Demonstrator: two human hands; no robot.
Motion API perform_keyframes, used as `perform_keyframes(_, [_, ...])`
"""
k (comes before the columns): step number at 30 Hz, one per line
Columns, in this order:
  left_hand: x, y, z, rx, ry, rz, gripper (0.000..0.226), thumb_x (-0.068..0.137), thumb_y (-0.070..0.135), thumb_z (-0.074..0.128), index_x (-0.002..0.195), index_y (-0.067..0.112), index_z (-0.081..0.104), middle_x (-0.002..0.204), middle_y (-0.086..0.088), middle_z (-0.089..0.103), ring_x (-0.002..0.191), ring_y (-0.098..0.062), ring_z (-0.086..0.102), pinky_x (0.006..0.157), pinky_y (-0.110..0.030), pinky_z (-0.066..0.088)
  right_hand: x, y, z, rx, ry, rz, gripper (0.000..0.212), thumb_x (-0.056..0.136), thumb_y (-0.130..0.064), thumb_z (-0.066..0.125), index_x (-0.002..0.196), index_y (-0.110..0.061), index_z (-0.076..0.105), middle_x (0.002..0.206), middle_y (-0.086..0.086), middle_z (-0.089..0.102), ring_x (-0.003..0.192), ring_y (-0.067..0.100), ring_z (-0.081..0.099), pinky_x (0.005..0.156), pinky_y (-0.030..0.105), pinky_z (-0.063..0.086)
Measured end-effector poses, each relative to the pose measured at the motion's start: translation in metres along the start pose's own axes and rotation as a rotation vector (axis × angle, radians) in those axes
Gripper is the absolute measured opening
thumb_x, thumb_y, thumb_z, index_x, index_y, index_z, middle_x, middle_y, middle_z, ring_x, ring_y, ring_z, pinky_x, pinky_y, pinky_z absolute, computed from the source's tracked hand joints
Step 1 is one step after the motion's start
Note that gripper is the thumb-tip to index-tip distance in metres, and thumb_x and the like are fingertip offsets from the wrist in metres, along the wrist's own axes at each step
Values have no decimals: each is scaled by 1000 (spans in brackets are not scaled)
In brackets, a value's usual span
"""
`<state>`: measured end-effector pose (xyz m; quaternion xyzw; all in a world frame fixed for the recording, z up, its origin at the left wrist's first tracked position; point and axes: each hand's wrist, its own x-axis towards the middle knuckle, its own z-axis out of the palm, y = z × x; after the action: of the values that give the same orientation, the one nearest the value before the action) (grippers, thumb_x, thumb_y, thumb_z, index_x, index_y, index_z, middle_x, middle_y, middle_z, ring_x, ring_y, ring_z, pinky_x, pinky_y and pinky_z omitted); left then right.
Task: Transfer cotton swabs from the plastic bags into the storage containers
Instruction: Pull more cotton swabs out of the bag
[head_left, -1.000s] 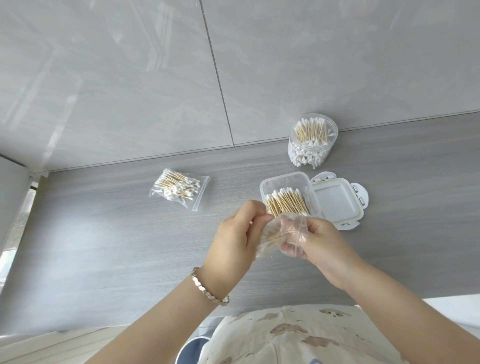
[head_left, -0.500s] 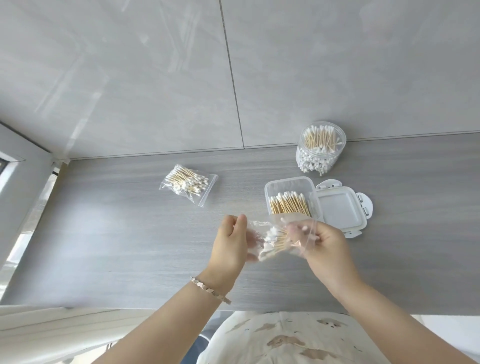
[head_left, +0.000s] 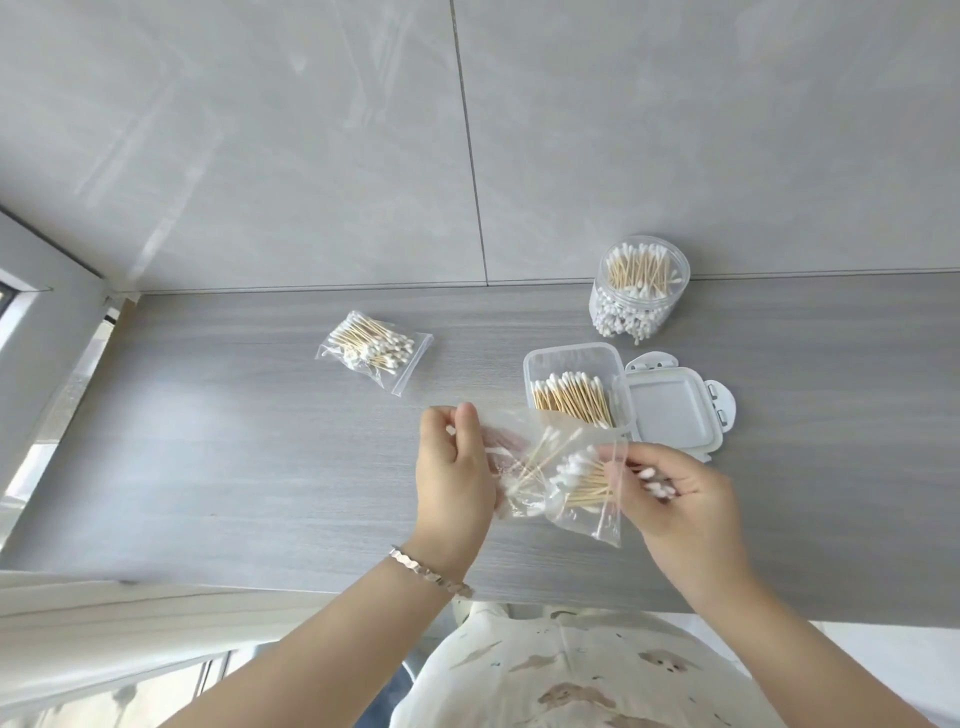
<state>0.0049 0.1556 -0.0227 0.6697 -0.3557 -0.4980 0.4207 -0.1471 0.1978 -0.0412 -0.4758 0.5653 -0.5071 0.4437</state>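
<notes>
A clear plastic bag (head_left: 524, 488) is held up between the two hands, above the grey wood-grain counter (head_left: 260, 467). Its left end is gripped by the left hand (head_left: 454, 473), whose fingers are curled round the film; a silver bracelet (head_left: 431, 569) is worn on that wrist. A bundle of cotton swabs (head_left: 579, 480) is pinched by the right hand (head_left: 680, 499) at the bag's zip-edged mouth, with white tips showing between the curled fingers. Whether those fingers are inside the film cannot be told. A few loose swabs are seen scattered in the bag nearer the left hand.

Just beyond the hands an open rectangular container (head_left: 571, 351) is set, partly filled with swabs lying flat. Its lid (head_left: 670, 415) is laid against it, beyond the right hand. Farther beyond the right hand a round jar (head_left: 641, 312) packed with upright swabs is placed near the wall. Beyond the left hand, well apart from it, a second bag of swabs (head_left: 371, 348) is laid flat.
</notes>
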Motion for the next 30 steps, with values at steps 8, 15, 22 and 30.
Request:
perform_keyframes(8, [-8,-5,3,35,1,209,20,97,17,40,78,13,36,35,5,49,36,-7,45,41,-18,39,1,-7,7,15,-198,203,29,68,-49,67,87,-28,73,76,4,71,78,26,68,79,48,56])
perform_keyframes(15, [-18,-16,7,280,-13,518,28,92,17,49,74,29,33,38,11,45,33,-4,39,38,-8,23,0,-11,14,121,-159,388,21,76,-34,66,80,-14,65,52,-15,59,45,-3,55,42,13,44])
perform_keyframes(22, [-13,-10,8,350,47,531,32,91,16,54,72,30,33,32,8,35,30,-8,37,36,-9,22,0,-13,15,195,-171,446,15,79,-23,67,65,-26,64,61,-13,59,46,-4,51,41,10,36])
perform_keyframes(30, [-14,-5,15,80,60,28,22,96,24,44,76,18,39,45,4,41,27,-3,32,32,-17,27,-2,-16,16,223,-110,368,3,67,-36,68,64,-35,66,54,-13,49,58,11,43,44,14,35])
